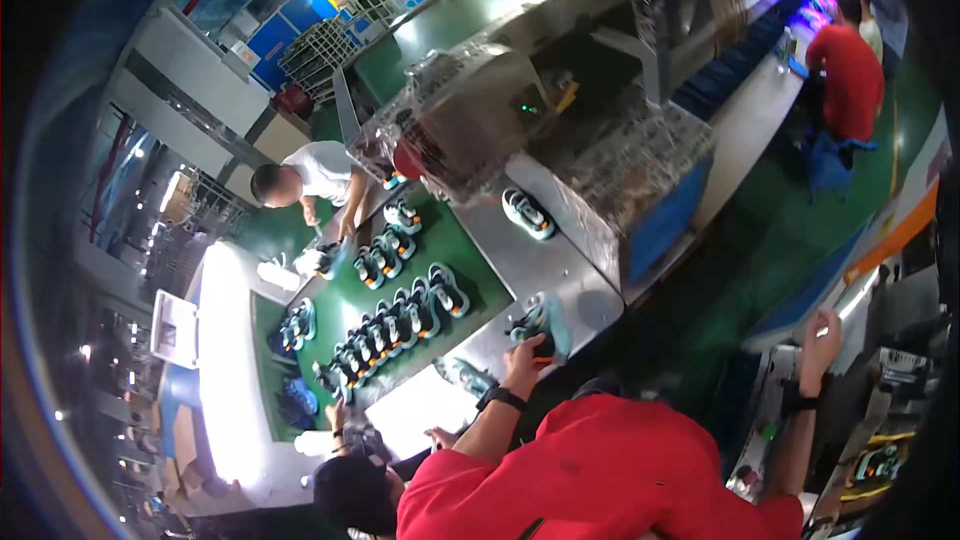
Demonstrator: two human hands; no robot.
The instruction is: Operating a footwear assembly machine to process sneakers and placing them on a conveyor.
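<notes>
My left hand (pixel 522 366), with a black band on its wrist, is closed on a light blue and black sneaker (pixel 548 322), held at its near end over the grey metal table. The sneaker is slightly blurred. My right hand (pixel 820 341) is raised far to the right, beside the shelves and away from the sneakers. Its fingers are curled together; what they hold, if anything, cannot be made out. Another sneaker (pixel 527 214) rests on the metal table (pixel 556 265) farther off. A pale sneaker (pixel 465 377) lies left of my left hand, by a bright white panel.
Several sneakers (pixel 390 325) stand in rows on a green conveyor (pixel 478 265). A co-worker in a black cap (pixel 350 496) is close at my left; a person in white (pixel 322 172) works across the belt. A film-wrapped machine (pixel 475 115) stands ahead. Loaded shelves (pixel 880 440) are at right.
</notes>
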